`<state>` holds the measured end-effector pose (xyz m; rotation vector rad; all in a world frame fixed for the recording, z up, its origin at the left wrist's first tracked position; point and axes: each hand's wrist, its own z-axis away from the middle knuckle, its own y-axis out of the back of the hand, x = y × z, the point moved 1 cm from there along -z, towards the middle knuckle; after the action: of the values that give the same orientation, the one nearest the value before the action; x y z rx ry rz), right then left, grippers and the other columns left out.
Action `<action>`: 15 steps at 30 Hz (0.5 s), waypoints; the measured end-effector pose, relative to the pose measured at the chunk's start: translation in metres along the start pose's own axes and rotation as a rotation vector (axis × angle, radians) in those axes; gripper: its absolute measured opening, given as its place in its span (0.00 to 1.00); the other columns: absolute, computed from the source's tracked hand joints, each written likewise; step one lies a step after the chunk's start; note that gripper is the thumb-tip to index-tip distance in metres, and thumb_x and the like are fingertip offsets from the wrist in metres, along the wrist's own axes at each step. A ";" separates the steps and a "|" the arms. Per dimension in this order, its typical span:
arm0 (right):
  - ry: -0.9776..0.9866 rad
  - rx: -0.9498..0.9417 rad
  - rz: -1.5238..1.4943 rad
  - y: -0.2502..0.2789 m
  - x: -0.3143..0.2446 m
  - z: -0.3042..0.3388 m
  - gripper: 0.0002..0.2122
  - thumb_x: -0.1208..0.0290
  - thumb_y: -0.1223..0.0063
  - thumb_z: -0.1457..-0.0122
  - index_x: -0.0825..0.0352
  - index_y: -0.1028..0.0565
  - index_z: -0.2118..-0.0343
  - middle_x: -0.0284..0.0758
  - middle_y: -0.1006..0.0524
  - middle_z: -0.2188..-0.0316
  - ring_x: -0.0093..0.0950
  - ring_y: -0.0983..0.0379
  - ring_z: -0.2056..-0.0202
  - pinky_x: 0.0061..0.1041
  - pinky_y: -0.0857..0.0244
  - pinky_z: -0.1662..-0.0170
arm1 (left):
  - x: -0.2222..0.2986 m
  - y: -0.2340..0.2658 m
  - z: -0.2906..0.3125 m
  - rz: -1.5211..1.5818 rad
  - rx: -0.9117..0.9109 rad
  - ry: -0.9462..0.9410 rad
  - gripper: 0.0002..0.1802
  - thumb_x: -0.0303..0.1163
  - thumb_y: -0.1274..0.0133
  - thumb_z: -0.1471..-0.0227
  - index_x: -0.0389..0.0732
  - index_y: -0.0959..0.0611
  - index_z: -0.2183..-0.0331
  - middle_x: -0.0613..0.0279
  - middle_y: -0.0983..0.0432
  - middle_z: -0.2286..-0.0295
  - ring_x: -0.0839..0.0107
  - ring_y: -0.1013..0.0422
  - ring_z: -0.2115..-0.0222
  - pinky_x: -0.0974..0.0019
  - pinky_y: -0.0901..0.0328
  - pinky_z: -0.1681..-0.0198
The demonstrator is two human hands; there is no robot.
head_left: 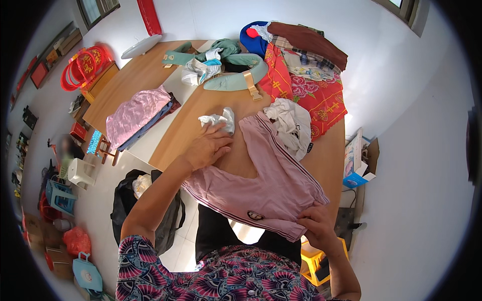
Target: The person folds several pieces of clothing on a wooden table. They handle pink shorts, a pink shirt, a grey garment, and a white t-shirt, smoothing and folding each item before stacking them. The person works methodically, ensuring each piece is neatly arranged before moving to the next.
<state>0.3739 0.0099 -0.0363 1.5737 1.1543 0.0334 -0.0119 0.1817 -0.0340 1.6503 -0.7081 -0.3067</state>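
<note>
A pair of pink trousers (281,175) with dark striped side seams and a small round patch lies spread on the wooden table, its legs apart. My right hand (319,223) grips the waist edge at the near right corner. My left hand (208,146) rests palm down past the end of the left trouser leg, its fingers stretched out. Its fingertips reach a small crumpled white cloth (225,120), possibly socks. Beside the far trouser leg sits a bunched white garment (291,123).
Folded clothes (138,113) lie at the table's left. Farther back are a green padded carrier (236,75) and a pile on a red flowered cloth (326,108). A black bag (125,195) stands on the floor at left. Right of the table is an open box (359,160).
</note>
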 end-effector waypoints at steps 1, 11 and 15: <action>-0.007 0.008 -0.008 -0.003 0.000 0.001 0.13 0.80 0.41 0.61 0.63 0.21 0.68 0.33 0.26 0.64 0.37 0.31 0.56 0.45 0.44 0.41 | -0.024 -0.007 -0.006 -0.159 0.047 0.111 0.20 0.39 0.48 0.43 0.39 0.20 0.52 0.59 0.29 0.49 0.50 0.46 0.38 0.49 0.53 0.36; -0.041 0.027 -0.019 -0.003 0.000 0.008 0.15 0.79 0.39 0.61 0.62 0.21 0.66 0.32 0.25 0.61 0.36 0.31 0.54 0.47 0.44 0.40 | 0.017 -0.045 -0.087 0.185 0.210 0.357 0.28 0.39 0.35 0.54 0.35 0.22 0.53 0.46 0.30 0.51 0.53 0.38 0.45 0.54 0.42 0.43; -0.020 0.048 -0.048 -0.003 -0.001 0.008 0.14 0.79 0.40 0.60 0.63 0.22 0.65 0.34 0.25 0.60 0.37 0.31 0.53 0.48 0.45 0.39 | -0.012 -0.045 -0.092 0.679 0.071 0.526 0.22 0.31 0.35 0.56 0.34 0.21 0.58 0.55 0.23 0.67 0.67 0.27 0.65 0.64 0.32 0.59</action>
<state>0.3760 0.0035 -0.0412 1.5847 1.1839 -0.0419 0.0433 0.2650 -0.0596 1.3701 -0.8227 0.6213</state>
